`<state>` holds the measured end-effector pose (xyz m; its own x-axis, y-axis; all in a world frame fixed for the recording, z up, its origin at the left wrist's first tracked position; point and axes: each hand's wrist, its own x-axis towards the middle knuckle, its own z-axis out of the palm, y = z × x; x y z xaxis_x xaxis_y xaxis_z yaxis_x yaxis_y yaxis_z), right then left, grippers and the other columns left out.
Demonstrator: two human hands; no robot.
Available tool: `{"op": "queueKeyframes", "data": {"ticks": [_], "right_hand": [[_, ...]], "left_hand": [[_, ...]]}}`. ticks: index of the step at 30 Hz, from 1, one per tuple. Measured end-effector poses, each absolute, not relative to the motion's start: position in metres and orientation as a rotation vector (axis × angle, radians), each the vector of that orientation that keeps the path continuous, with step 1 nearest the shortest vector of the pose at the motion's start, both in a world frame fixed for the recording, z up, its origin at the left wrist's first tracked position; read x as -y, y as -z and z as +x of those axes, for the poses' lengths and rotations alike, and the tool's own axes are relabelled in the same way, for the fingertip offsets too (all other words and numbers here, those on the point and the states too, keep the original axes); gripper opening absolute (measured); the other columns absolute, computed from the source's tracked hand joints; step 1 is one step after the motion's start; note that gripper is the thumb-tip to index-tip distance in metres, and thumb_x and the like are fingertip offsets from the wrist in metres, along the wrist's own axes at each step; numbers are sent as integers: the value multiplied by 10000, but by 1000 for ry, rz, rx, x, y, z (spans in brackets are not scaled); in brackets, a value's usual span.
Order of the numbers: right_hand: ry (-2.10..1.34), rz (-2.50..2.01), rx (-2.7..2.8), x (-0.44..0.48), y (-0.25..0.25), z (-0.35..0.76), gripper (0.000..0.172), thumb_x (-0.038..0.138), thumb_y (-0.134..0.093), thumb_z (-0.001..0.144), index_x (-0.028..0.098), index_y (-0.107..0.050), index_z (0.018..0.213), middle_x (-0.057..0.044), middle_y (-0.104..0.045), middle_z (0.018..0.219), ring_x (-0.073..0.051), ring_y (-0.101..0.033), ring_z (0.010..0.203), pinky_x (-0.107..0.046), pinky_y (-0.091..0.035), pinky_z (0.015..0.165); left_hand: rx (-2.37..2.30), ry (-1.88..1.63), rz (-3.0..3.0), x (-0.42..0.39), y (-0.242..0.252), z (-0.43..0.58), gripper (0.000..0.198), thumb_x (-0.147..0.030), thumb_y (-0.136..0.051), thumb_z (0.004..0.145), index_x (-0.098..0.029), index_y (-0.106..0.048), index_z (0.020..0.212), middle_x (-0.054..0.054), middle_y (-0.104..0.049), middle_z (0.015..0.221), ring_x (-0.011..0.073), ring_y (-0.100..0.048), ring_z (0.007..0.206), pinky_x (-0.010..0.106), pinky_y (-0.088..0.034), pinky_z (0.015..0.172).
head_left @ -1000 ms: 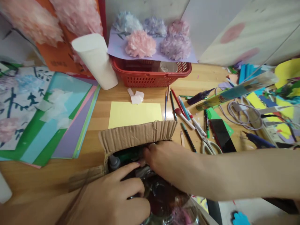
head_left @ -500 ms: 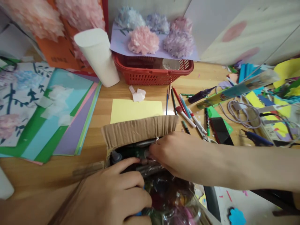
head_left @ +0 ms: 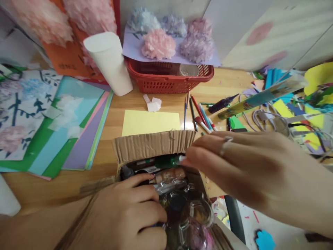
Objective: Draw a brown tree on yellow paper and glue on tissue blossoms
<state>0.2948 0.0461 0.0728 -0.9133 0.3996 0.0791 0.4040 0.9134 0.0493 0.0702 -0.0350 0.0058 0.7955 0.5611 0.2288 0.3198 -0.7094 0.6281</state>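
An open cardboard box [head_left: 153,145] sits at the near edge of the wooden table, packed with clear plastic packets, bottles and pens. My left hand [head_left: 130,217] rests inside it, fingers curled down on the clear packets [head_left: 192,215]. Raised above the box's right side, my right hand [head_left: 249,170] has its fingers pinched together on the white tip of a green marker [head_left: 169,160], which lies across the top of the box contents.
A yellow sheet [head_left: 151,122] lies behind the box. A red basket [head_left: 169,80] with paper flowers and a white paper roll [head_left: 109,60] stand at the back. Loose pens [head_left: 199,114], cables and coloured paper scraps fill the right; stacked coloured sheets [head_left: 78,132] lie left.
My right hand has come up out of the box toward the camera, drawing the green marker into view. My left hand has stayed in the box.
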Motion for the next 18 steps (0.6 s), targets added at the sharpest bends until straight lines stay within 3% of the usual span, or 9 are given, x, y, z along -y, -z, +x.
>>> {"op": "queueKeyframes", "data": {"ticks": [3,5,13,18], "right_hand": [[73,-588,3161,-42,-51,290,214,103,-449,918,165,-608,789,-50,-594,727,-158,-478,614,-288,-272,473],[131,-618,3179,-39,-36,289,165,95,-506,886,153,-618,779,-61,-596,755,-154,-460,614,-287,-233,461],[221,-687,3263,-35,-24,289,218,105,-576,833,158,-625,628,-111,-617,880,-199,-472,724,-295,-239,475],[142,-613,3191,-45,-26,289,228,84,-523,879,137,-635,688,-106,-628,858,-182,-487,714,-294,-272,499]], "left_hand": [[-683,-547,2396,38,-4,70,300,-249,-475,970,-261,-659,733,-93,-735,869,105,-599,783,316,-384,1042],[-692,-543,2389,38,-3,70,298,-242,-470,970,-269,-665,747,-99,-737,893,103,-604,790,324,-382,1055],[-694,-556,2377,36,-5,69,321,-236,-447,980,-257,-667,748,-100,-733,896,97,-607,799,305,-375,1071],[-705,-545,2360,38,-5,69,275,-225,-485,957,-258,-677,762,-94,-733,887,94,-606,779,312,-385,1069]]}}
